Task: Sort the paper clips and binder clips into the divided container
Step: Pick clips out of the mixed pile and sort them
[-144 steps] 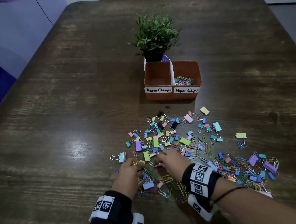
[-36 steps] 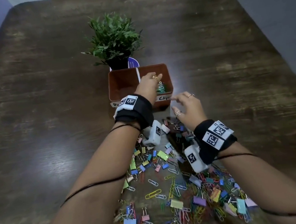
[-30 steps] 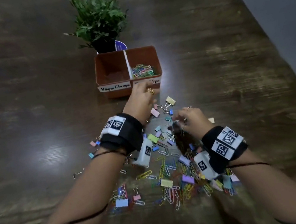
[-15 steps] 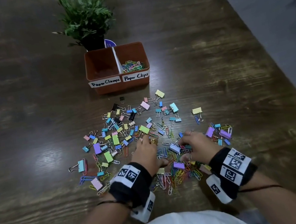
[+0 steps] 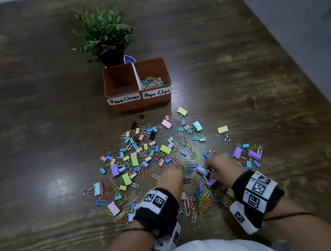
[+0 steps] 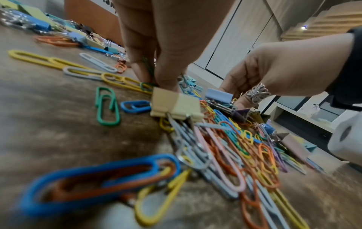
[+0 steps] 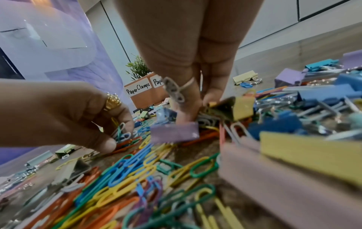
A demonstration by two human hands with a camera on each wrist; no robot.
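- A dark wooden table [image 5: 34, 145] carried everything, and its grain caught a patch of glare on your left.
- Nearest you, a heap of coloured paper clips [image 5: 201, 199] lay tangled between your two wrists, with binder clips mixed in.
- Your left hand [image 5: 169, 178] was down in that heap, fingertips drawn together and pinching a small bunch of paper clips, as the right wrist view showed.
- Your right hand [image 5: 220, 165] was just beside it, fingers [image 7: 186, 108] curled down into the pile next to a pale blue binder clip [image 5: 202, 170]; I could not tell whether they were pinching anything.
- Farther out, pastel binder clips [image 5: 152, 146] lay scattered loose across the table.
- Beyond them stood the divided container [image 5: 139, 103], labelled "Paper Clamps" on the left and "Paper Clips" on the right; only the right compartment held a small pile of clips.
- A small potted plant [image 5: 103, 31] stood right behind it.
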